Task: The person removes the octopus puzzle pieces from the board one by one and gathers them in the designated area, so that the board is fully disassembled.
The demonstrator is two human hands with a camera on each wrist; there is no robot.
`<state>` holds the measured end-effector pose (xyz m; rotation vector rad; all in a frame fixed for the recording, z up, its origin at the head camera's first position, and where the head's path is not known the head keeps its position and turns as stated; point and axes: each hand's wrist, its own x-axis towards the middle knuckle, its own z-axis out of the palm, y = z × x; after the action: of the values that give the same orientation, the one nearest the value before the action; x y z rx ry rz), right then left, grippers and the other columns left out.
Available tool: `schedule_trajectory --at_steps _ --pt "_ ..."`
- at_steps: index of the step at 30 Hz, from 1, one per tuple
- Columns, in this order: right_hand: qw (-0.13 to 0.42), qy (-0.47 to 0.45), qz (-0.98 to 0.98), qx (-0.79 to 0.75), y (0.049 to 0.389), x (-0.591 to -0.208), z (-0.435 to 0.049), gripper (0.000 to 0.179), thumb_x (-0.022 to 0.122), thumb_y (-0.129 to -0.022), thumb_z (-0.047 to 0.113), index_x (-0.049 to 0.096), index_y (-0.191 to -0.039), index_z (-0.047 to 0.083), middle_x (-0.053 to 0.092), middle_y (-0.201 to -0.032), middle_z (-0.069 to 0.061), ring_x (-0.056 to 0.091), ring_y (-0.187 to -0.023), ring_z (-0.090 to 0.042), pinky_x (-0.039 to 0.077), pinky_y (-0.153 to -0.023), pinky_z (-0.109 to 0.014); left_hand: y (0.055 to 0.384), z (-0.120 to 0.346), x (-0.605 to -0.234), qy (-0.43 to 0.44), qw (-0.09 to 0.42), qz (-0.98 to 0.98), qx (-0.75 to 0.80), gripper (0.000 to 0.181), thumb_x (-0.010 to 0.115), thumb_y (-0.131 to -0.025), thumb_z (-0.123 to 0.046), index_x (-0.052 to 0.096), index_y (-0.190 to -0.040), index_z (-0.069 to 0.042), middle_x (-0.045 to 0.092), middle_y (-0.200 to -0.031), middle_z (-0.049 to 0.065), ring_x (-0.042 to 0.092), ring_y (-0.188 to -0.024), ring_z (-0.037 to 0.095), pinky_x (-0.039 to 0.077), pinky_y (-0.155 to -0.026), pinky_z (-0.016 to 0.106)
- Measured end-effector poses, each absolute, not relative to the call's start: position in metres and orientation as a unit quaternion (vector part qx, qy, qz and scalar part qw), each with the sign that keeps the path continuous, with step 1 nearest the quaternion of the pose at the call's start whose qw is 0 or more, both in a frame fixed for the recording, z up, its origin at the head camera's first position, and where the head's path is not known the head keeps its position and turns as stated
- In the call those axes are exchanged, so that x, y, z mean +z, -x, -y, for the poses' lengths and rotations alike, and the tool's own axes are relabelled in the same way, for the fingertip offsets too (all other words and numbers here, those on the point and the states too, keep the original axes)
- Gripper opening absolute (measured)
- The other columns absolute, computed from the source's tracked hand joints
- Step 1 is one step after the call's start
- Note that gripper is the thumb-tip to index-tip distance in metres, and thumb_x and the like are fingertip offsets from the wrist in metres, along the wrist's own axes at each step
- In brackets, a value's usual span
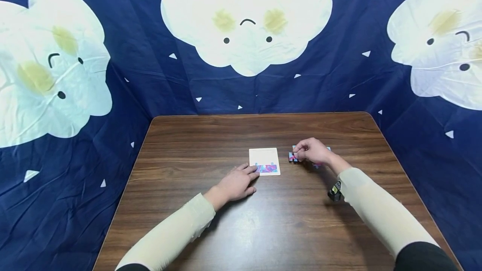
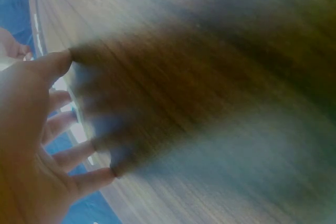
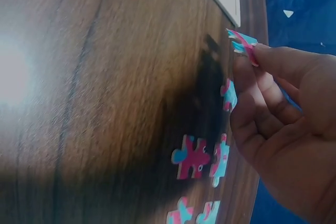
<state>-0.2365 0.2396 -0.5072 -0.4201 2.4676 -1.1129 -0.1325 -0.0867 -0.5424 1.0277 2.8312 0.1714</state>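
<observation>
My right hand (image 1: 313,150) pinches a pink and light-blue jigsaw puzzle piece (image 3: 242,44) between thumb and fingers, lifted off the table and tilted. Left of it lies a square white puzzle tray (image 1: 263,154), whose near side holds a strip of joined purple, pink and blue pieces (image 1: 267,168). My left hand (image 1: 238,182) has its fingers spread, the fingertips at the tray's left edge and near corner. Several loose puzzle pieces (image 3: 194,157) lie below the right hand, partly hidden by it in the head view.
The brown wood-grain table (image 1: 180,149) has rounded far corners. Navy cloth (image 1: 132,78) with white clouds hangs behind it and at both sides. A small black device (image 1: 334,191) sits at the right wrist.
</observation>
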Motion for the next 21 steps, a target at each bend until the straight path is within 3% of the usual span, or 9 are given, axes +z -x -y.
schedule_trajectory --at_steps 11,21 --pt "0.197 0.139 -0.903 -0.355 0.233 -0.518 -0.251 0.014 0.069 -0.089 0.003 0.077 -0.1 -0.001 0.073 -0.073 -0.005 0.065 -0.065 -0.018 0.049 -0.052 -0.025 0.132 0.087 -0.544 -0.338 0.065 -0.937 0.053 0.061 0.065 -0.097 -0.046 0.055 -0.149 -0.016 0.048 -0.158 0.005 0.044 -0.145 0.038 0.042 -0.114 0.058" --pt "0.174 0.126 -0.926 -0.31 0.231 -0.519 -0.254 0.012 0.069 -0.088 0.004 0.078 -0.095 0.004 0.071 -0.073 -0.002 0.061 -0.06 -0.013 0.051 -0.053 -0.026 0.133 0.086 -0.546 -0.334 0.067 -0.939 0.053 0.06 0.065 -0.097 -0.045 0.056 -0.149 -0.016 0.047 -0.159 0.005 0.043 -0.145 0.038 0.042 -0.114 0.058"
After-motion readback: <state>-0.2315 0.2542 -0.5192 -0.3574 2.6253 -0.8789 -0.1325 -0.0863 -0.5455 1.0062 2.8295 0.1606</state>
